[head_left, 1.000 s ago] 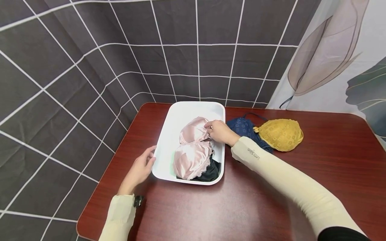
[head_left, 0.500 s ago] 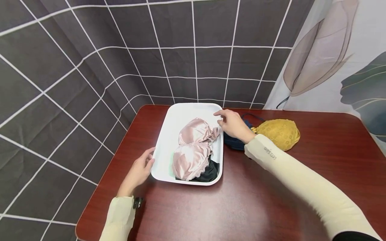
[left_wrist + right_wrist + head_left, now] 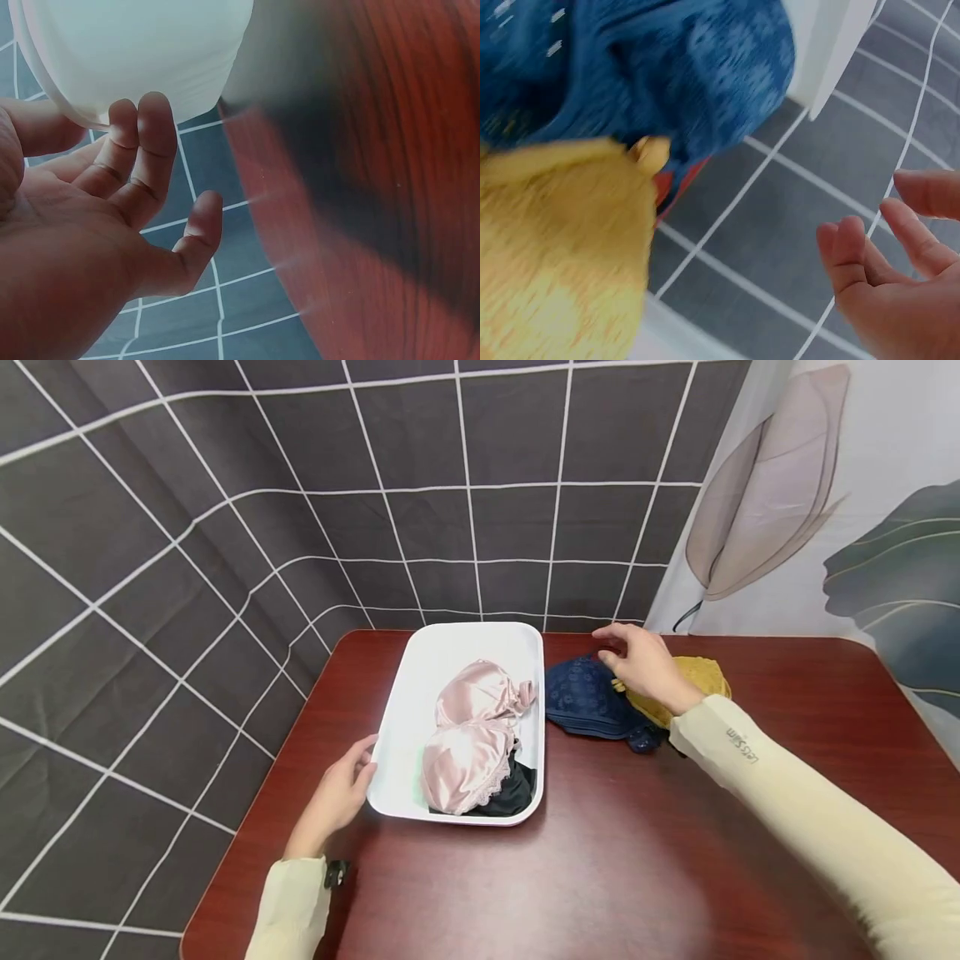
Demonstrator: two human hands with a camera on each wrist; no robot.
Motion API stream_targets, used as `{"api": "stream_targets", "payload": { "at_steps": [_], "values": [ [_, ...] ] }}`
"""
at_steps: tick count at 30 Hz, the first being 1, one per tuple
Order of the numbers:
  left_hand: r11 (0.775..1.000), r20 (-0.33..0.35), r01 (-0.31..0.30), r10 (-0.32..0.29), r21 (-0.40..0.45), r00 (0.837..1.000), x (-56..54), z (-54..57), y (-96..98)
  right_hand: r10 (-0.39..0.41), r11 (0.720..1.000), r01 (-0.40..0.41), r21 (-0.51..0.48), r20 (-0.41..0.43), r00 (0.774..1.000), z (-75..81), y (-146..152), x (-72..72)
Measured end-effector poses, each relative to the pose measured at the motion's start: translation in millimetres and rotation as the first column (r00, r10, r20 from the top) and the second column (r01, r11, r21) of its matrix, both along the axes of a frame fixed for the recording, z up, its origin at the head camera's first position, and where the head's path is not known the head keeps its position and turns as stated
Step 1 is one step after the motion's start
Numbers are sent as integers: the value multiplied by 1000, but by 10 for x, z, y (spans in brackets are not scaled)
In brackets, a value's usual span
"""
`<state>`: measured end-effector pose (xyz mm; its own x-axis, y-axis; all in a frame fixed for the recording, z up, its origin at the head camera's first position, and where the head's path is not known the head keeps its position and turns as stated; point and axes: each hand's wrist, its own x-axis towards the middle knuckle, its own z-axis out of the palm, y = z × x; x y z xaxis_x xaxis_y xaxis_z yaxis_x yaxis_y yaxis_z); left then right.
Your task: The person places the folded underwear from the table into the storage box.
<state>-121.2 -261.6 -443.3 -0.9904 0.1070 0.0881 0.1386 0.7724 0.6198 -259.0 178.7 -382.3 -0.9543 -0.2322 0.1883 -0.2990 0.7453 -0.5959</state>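
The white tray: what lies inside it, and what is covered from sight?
The white tray holds a pink bra, partly over black cloth; a pale green patch shows at the bra's left edge. What else, if anything, lies beneath is hidden.

Right sleeve (image 3: 810, 814): small dark lettering (image 3: 742, 746), upside down — seemingly "Let's Slim", last letters unclear
Lettering's place: wrist end, between 3 and 4 o'clock from the head view's middle
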Motion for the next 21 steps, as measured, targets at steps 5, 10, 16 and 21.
{"api": "stream_targets", "payload": {
  "at_steps": [5, 10, 16, 21],
  "values": [
    [1000, -11, 0, 0, 4, 1000, 3, 0, 0, -30, 1000, 30, 2, 19, 999, 0, 230, 42],
    [1000, -15, -6, 6, 11, 1000, 10, -6, -10, -45, 999, 45, 4, 28, 999, -24, 416, 82],
    [1000, 10, -17, 16, 20, 1000, 0, -23, -10, -40, 999, 40, 9, 6, 999, -92, 630, 99],
    [999, 14, -19, 18, 26, 1000, -8, -26, 2, -53, 999, 53, -4, 2, 999, -143, 799, 119]
  ]
}}
